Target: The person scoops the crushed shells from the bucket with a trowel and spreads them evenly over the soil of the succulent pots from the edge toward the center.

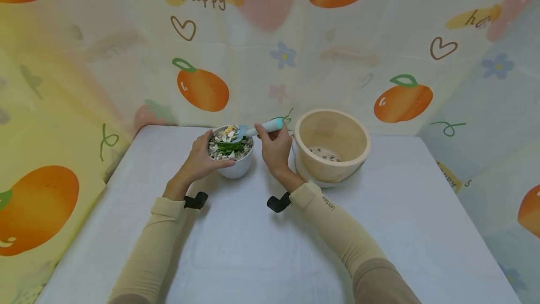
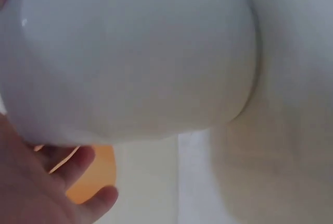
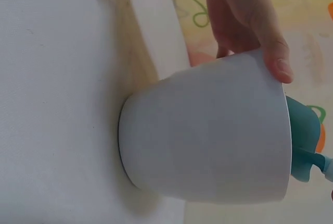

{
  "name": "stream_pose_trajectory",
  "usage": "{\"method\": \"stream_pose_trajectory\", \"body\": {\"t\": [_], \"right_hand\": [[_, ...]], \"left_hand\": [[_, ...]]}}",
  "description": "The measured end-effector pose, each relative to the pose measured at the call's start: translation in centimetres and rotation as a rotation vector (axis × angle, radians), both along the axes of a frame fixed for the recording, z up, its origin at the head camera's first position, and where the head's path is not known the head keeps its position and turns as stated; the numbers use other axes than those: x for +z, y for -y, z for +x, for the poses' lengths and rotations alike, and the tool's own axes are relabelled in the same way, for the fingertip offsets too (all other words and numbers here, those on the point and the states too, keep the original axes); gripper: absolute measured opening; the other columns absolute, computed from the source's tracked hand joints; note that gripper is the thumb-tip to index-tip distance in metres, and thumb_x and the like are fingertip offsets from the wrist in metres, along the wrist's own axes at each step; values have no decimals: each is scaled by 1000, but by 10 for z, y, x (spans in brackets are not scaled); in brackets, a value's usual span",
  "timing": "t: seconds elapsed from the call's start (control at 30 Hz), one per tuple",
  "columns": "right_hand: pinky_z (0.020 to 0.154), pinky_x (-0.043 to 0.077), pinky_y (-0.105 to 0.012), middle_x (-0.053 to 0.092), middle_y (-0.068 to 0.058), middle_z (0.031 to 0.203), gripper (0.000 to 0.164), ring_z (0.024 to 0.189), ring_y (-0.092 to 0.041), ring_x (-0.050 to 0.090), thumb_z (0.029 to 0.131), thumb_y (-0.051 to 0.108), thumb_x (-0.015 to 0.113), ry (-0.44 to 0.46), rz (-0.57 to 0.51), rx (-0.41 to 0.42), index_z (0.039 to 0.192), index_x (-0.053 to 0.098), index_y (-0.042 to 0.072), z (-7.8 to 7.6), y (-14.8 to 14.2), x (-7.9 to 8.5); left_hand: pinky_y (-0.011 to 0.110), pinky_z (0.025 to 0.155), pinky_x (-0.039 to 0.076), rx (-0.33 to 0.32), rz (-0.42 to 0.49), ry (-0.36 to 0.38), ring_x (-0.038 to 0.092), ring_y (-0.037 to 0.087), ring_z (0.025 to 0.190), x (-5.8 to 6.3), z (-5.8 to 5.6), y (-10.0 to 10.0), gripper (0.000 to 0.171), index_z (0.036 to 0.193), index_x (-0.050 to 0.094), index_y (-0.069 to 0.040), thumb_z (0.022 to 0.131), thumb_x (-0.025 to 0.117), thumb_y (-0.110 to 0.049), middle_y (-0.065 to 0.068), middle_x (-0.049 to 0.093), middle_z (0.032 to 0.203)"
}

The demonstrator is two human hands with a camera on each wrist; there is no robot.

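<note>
A small white flower pot [image 1: 237, 170] stands upright on the table, filled with pale gravel and a green leafy plant [image 1: 228, 147]. My left hand [image 1: 199, 157] grips it at the rim, thumb across the near side and fingers round the left side. Between the thumb and fingers of my right hand [image 1: 277, 151] is a small trowel [image 1: 272, 125] with a light blue handle. Its teal blade [image 3: 304, 133] lies over the pot's opening, with yellow and white bits on it in the head view. In the left wrist view the pot's smooth side [image 2: 135, 57] fills much of the picture.
A larger cream pot [image 1: 310, 165] stands just right of my right hand, with a few pebbles [image 1: 325, 155] on its bottom. A white cloth [image 1: 261, 257] covers the table. Behind it hangs a printed curtain [image 1: 329, 74] with oranges and hearts.
</note>
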State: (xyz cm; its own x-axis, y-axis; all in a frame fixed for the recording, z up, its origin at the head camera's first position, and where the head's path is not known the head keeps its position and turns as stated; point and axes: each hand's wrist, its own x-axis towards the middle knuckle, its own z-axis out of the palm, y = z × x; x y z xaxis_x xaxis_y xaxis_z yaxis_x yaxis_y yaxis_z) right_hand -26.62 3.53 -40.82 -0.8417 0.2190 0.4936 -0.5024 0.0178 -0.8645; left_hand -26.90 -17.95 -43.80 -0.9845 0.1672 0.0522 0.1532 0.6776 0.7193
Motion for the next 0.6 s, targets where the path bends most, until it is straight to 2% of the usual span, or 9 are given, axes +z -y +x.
{"method": "stream_pose_trajectory", "body": {"t": [0.13,0.2,0.37,0.43,0.6], "right_hand": [[76,59,-27,68,-28,96,26,90,-40,70,91,10,67,17,0,1,101,54,-10,3,1,1],[76,59,-29,68,-29,95,24,89,-42,69,91,7,67,26,9,-4,101,54,-11,9,2,8],[77,60,-40,66,-30,90,22,83,-46,68,92,4,65,42,22,-19,98,54,-13,20,3,24],[76,60,-42,67,-29,89,25,82,-44,68,92,10,66,48,11,-23,99,55,-12,12,3,16],[74,60,-34,68,-23,89,30,81,-35,71,91,21,69,68,-27,-35,99,57,-5,-8,4,-3]], "left_hand": [[64,113,24,-65,-13,23,18,40,144,3,-6,4,118,155,11,-2,72,82,-46,21,19,159],[64,114,23,-85,0,38,16,39,145,3,-8,6,118,156,9,-3,72,82,-44,20,17,160],[62,114,23,-81,48,57,20,37,144,0,-8,6,117,156,9,-6,73,83,-43,19,17,159],[62,114,24,-77,49,55,21,37,143,-1,-8,6,117,156,9,-6,73,82,-43,19,17,159],[62,114,24,-61,61,57,23,37,143,-3,-9,5,119,157,8,-9,71,83,-45,19,17,159]]}}
